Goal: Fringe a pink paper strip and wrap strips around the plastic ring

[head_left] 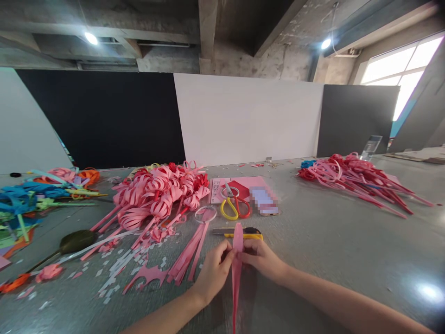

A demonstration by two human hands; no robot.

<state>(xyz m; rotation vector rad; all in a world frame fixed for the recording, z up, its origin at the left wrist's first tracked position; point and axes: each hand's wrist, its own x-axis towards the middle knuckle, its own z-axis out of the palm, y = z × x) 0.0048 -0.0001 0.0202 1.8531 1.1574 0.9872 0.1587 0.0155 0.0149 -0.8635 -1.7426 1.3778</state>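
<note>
A long pink paper strip (pixel 236 278) stands upright in front of me, its upper part bent into a narrow loop. My left hand (pixel 216 268) pinches it from the left just below the loop, and my right hand (pixel 262 260) pinches it from the right at the same height. Behind the hands lies a yellow and black utility knife (pixel 255 233). Scissors with one yellow and one red handle (pixel 235 208) rest beyond it. To the left, a bunch of pink strips (pixel 191 248) lies by a roll of clear tape (pixel 205 214).
A big pile of pink paper loops (pixel 162 190) sits at the left, blue and orange paper pieces (pixel 41 190) farther left. Near the middle is a phone (pixel 264 201). More pink and red strips (pixel 358 178) lie at the right. White scraps (pixel 121 269) litter the left.
</note>
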